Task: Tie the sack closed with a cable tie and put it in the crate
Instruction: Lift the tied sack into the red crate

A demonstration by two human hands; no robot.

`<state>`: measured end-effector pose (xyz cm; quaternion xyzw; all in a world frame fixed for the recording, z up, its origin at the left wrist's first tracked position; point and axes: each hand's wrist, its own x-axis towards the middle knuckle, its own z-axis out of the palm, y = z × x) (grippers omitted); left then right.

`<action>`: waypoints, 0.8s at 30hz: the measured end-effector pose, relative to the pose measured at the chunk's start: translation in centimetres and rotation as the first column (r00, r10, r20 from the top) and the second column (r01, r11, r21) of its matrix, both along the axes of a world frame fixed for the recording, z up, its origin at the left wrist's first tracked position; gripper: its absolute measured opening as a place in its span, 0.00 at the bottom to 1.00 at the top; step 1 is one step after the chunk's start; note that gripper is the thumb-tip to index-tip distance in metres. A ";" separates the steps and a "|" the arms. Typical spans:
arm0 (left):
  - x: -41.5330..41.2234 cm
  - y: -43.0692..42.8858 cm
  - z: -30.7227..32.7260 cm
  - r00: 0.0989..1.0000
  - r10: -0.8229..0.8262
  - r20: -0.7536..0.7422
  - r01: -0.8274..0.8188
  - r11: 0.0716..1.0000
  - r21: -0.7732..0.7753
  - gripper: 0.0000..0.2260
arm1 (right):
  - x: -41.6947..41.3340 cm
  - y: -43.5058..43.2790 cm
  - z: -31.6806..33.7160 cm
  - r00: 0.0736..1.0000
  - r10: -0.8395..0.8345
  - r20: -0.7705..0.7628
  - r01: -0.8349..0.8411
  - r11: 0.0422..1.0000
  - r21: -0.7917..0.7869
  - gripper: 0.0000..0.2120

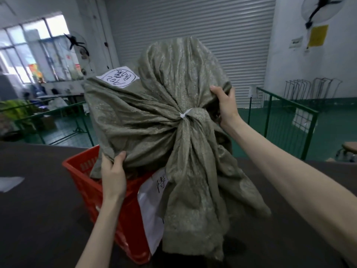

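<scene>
Above the red crate [85, 180] on the dark table [38, 209], tied sack [146, 117], left hand [114, 171] and right hand [225, 105] both gripping its cloth.

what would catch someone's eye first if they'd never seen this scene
The big grey-green sack fills the middle of the view, its neck cinched by a white cable tie, loose cloth hanging toward the camera. Both hands grip it: the left hand at its lower left edge, the right hand on its right side. Under it sits a bright red crate on the dark table, with the sack over its opening.
</scene>
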<state>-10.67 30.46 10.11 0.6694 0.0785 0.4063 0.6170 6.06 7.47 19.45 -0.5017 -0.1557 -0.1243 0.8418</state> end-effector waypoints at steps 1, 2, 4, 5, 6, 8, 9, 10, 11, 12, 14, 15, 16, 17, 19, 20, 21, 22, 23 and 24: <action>-0.1 0.0 -0.2 1.000 0.017 -0.008 -0.017 1.000 -0.002 0.21 | 0.5 0.5 -0.1 1.000 0.009 -0.003 -0.009 1.000 -0.012 0.14; -0.2 0.2 -0.3 0.999 0.035 -0.013 -0.035 0.999 -0.005 0.21 | 1.0 1.3 -0.1 1.000 0.022 -0.004 -0.022 1.000 -0.020 0.14; -0.4 0.3 -0.6 0.997 0.076 -0.023 -0.076 0.997 -0.005 0.22 | 1.8 2.6 0.0 0.999 0.047 -0.010 -0.047 0.998 -0.042 0.13; -0.5 0.2 -0.7 0.995 0.098 -0.028 -0.098 0.995 -0.001 0.23 | 2.3 3.4 0.0 0.998 0.057 -0.016 -0.058 0.997 -0.053 0.13; -0.6 -0.1 -0.7 0.993 0.113 -0.034 -0.113 0.994 0.004 0.23 | 2.7 3.8 0.0 0.998 0.063 -0.023 -0.064 0.996 -0.059 0.13; -0.7 -0.5 -1.0 0.987 0.151 -0.056 -0.150 0.988 0.025 0.24 | 3.6 4.9 -0.3 0.996 0.074 -0.048 -0.078 0.994 -0.078 0.14; -0.8 -0.5 -1.3 0.982 0.175 -0.075 -0.172 0.984 0.038 0.24 | 4.0 5.6 -0.6 0.995 0.081 -0.054 -0.086 0.992 -0.093 0.14; -0.9 -0.4 -1.6 0.975 0.196 -0.103 -0.192 0.980 0.053 0.24 | 4.4 6.1 -1.0 0.995 0.080 -0.056 -0.086 0.990 -0.115 0.14; -1.1 -0.3 -1.9 0.967 0.212 -0.144 -0.204 0.976 0.070 0.23 | 4.9 6.7 -1.4 0.996 0.065 -0.056 -0.072 0.986 -0.147 0.14; -1.2 0.0 -2.2 0.954 0.233 -0.187 -0.218 0.971 0.095 0.23 | 5.3 7.2 -1.8 0.998 0.040 -0.056 -0.050 0.981 -0.188 0.14; -1.4 0.5 -2.7 0.928 0.277 -0.250 -0.239 0.956 0.170 0.21 | 6.0 7.9 -2.5 0.998 -0.009 -0.063 -0.007 0.965 -0.262 0.12; -1.4 0.6 -2.8 0.911 0.301 -0.281 -0.247 0.945 0.214 0.21 | 6.5 8.0 -3.0 0.997 -0.021 -0.079 -0.003 0.958 -0.288 0.12; -1.5 0.6 -2.8 0.893 0.327 -0.310 -0.249 0.932 0.263 0.21 | 6.7 8.0 -3.3 0.994 -0.028 -0.103 -0.005 0.953 -0.303 0.12; -1.6 0.6 -2.7 0.873 0.353 -0.336 -0.252 0.917 0.310 0.22 | 7.1 7.9 -3.7 0.992 -0.035 -0.120 -0.004 0.949 -0.317 0.12; -1.7 0.3 -2.5 0.832 0.418 -0.365 -0.270 0.880 0.391 0.21 | 8.0 7.8 -4.3 0.988 -0.041 -0.149 -0.013 0.941 -0.339 0.12; -1.8 0.2 -2.5 0.815 0.450 -0.366 -0.279 0.857 0.433 0.20 | 8.2 7.9 -4.4 0.986 -0.043 -0.163 -0.017 0.937 -0.348 0.12; -1.9 0.1 -2.3 0.799 0.479 -0.364 -0.284 0.834 0.473 0.19 | 8.5 7.9 -4.4 0.985 -0.042 -0.165 -0.020 0.933 -0.358 0.12; -2.0 0.0 -2.3 0.785 0.504 -0.360 -0.288 0.812 0.508 0.19 | 8.6 8.0 -4.4 0.984 -0.060 -0.170 -0.010 0.923 -0.385 0.13; -2.1 -0.1 -2.1 0.777 0.525 -0.349 -0.295 0.792 0.535 0.18 | 9.0 8.0 -4.3 0.983 -0.062 -0.174 -0.014 0.913 -0.408 0.14; -2.1 -0.1 -2.1 0.772 0.540 -0.336 -0.300 0.775 0.556 0.17 | 9.2 8.1 -4.3 0.981 -0.077 -0.177 -0.009 0.898 -0.441 0.16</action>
